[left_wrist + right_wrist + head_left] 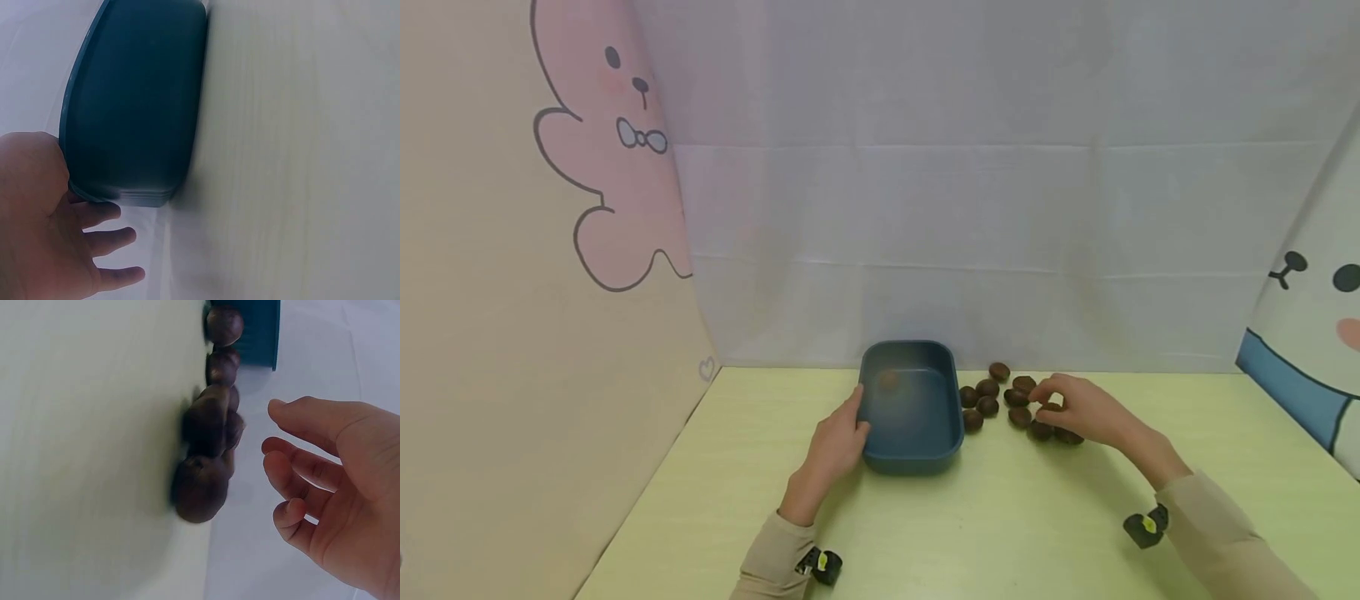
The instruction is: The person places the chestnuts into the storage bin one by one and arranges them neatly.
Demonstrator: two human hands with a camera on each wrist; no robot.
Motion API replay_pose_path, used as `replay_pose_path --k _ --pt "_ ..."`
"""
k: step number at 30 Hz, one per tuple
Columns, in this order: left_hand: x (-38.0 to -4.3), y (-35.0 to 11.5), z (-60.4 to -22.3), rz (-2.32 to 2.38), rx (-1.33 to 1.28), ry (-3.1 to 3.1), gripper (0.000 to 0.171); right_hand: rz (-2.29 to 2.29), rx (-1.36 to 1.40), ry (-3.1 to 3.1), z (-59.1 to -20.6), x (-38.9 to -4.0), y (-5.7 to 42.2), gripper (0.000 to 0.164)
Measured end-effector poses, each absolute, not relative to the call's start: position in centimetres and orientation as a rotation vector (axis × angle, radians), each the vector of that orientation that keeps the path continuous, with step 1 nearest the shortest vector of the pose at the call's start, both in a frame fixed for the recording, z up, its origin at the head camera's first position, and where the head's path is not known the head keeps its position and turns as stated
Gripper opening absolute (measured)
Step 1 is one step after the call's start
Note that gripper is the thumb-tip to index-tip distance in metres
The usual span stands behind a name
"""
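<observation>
Gripping the left side of the dark blue container (pixel 913 421), the left hand (pixel 835 446) has its thumb at the rim; the left wrist view shows three fingers spread clear of the wall. The right hand (pixel 1086 410) is poised over the right part of a group of brown nuts (pixel 987 406), thumb and forefinger parted by a modest gap, the other fingers loosely bent. The container sits upright at the far side of the pale yellow table (pixel 970 533), near the backdrop. The nuts lie to its right in a loose cluster, several touching; the leftmost are just beside its wall. Both forearms wear beige sleeves (pixel 1210 517), each with a black wrist device (pixel 829 567). Beyond hangs a creased white curtain (pixel 962 208). A pink cartoon figure (pixel 617 167) marks the left wall; a white cartoon face (pixel 1307 308) appears at right.
</observation>
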State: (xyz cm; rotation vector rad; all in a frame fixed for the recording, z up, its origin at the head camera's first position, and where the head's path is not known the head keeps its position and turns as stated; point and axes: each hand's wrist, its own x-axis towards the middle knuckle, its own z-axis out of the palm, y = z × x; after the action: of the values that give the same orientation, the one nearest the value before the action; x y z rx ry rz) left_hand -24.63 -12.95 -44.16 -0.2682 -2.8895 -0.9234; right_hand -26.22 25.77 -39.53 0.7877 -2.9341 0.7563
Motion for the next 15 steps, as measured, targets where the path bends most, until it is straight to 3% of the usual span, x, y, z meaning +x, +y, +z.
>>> replay_pose_path --k 15 --pt "-24.8 -12.9 -44.1 -0.956 -0.244 -2.902 0.06 0.744 0.696 -2.915 -42.1 -24.5 30.3 0.022"
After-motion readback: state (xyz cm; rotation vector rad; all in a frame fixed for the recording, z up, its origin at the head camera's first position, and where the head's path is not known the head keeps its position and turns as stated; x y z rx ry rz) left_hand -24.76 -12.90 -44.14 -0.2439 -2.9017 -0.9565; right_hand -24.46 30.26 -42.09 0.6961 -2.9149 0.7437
